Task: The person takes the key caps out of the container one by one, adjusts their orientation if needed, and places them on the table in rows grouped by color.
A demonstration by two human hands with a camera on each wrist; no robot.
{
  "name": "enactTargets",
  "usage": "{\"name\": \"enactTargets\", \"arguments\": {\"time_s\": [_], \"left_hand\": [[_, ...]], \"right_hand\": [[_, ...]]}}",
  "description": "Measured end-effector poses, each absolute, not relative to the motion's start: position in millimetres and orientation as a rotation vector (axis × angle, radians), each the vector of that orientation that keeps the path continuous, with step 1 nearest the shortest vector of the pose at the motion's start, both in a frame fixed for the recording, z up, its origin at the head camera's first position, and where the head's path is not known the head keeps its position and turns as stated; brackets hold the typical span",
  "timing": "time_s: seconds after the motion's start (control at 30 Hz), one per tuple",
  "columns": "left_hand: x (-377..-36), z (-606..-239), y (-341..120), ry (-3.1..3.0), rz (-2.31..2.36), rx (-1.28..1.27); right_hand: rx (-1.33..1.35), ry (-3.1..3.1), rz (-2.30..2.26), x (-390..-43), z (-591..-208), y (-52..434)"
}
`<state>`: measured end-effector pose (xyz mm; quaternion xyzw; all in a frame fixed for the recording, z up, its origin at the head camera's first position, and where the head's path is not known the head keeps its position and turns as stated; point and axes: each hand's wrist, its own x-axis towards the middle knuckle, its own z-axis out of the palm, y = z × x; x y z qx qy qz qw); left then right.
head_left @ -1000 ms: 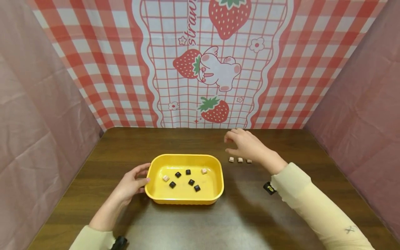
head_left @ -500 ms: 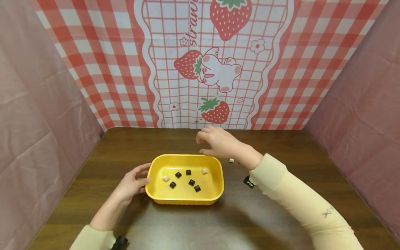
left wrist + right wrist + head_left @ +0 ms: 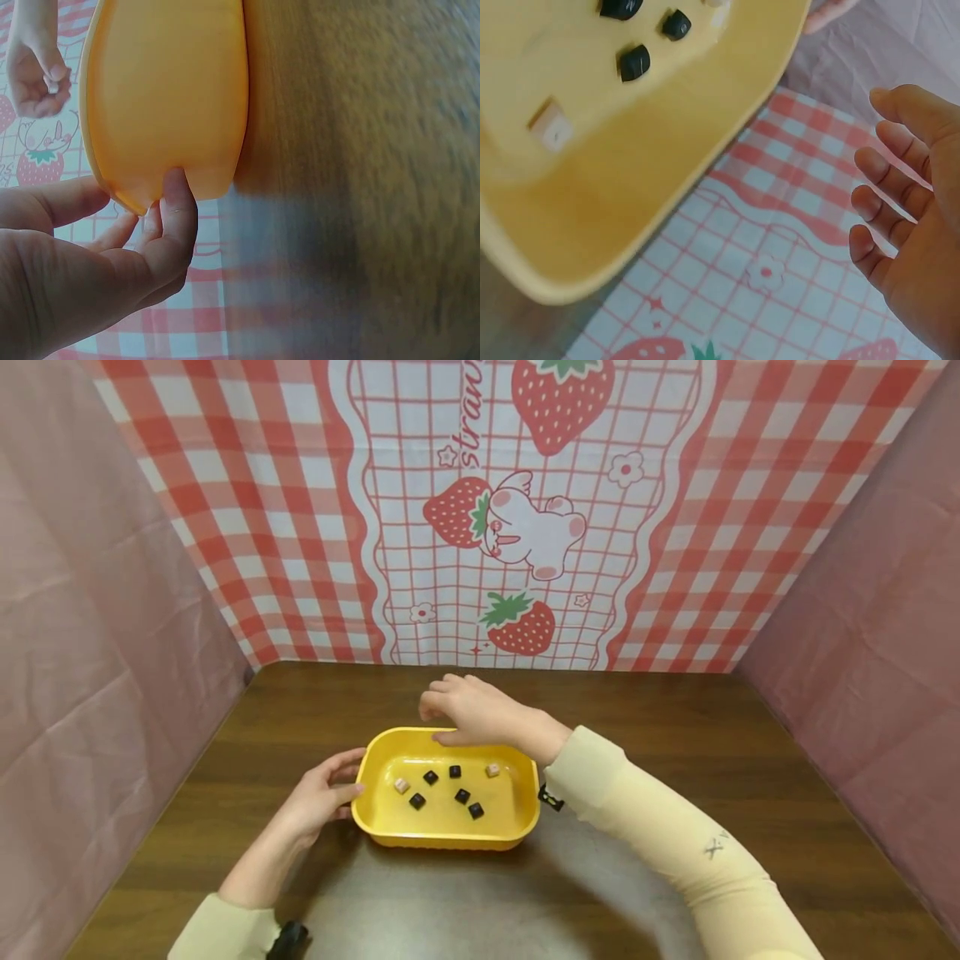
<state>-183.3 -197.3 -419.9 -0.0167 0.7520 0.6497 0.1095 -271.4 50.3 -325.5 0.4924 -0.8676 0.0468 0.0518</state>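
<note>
A yellow plastic tray point(image 3: 446, 842) stands on the table, holding several black keycaps point(image 3: 462, 796) and two beige keycaps point(image 3: 492, 770). At its left end my left hand point(image 3: 318, 793) grips the rim and outer wall; the left wrist view shows the fingers point(image 3: 180, 191) bent against the wall. Above the far rim hovers my right hand point(image 3: 480, 710), palm down with loosely bent, spread fingers. In the right wrist view no keycap shows between those fingers point(image 3: 877, 206). The beige keycaps on the table to the right are hidden behind my right forearm.
The dark wooden table point(image 3: 315, 710) ends at a strawberry-print cloth point(image 3: 525, 535) hung behind it. Pink cloth point(image 3: 855, 635) closes off both sides. Black straps show at the left wrist point(image 3: 287, 939) and right wrist point(image 3: 551, 797).
My right hand has moved left from beside the beige keycaps on the table to over the tray's far rim. The left hand and tray have stayed in place.
</note>
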Motion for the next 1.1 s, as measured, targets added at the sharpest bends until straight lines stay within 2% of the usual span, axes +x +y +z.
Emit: {"name": "enactTargets", "arguments": {"time_s": [0.73,1.1], "left_hand": [[-187,-420,-199,2.214,1.903,-0.044],[-186,-421,-199,2.206,1.91,-0.042]], "right_hand": [[1.782,-2.713,-0.029,-281,-390,-2],[1.795,-2.632,-0.197,-279,-409,-13]]}}
